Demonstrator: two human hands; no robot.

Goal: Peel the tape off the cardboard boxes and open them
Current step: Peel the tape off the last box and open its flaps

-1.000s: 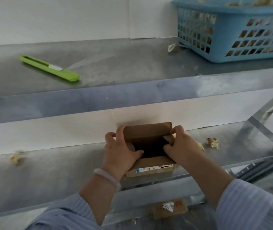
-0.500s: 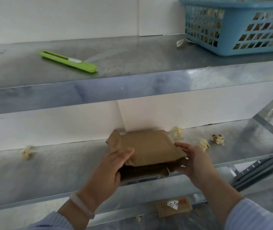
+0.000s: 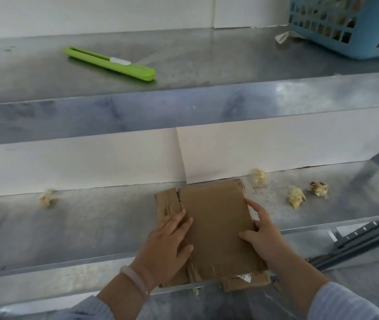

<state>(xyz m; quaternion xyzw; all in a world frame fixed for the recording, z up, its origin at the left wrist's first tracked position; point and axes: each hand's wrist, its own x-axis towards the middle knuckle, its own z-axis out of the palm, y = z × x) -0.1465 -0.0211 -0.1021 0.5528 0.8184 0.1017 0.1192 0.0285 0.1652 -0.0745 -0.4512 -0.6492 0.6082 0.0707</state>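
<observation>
A brown cardboard box (image 3: 216,218) lies flattened on the lower metal shelf (image 3: 80,229), its flaps spread out toward the back and front. My left hand (image 3: 170,241) presses flat on its left part with straight fingers. My right hand (image 3: 262,229) rests on the box's right edge, thumb on top and fingers along the side. Several crumpled balls of peeled tape (image 3: 296,199) lie on the shelf to the right, and one tape ball (image 3: 47,197) lies at the left.
A green utility knife (image 3: 110,64) lies on the upper shelf (image 3: 207,65). A blue plastic basket (image 3: 350,24) stands at that shelf's back right. Another small cardboard box (image 3: 246,280) sits below the lower shelf. Metal rails (image 3: 356,236) run at the right.
The box went from standing open between both hands to tipped over, then pressed flat on the shelf. Both hands moved onto its top surface.
</observation>
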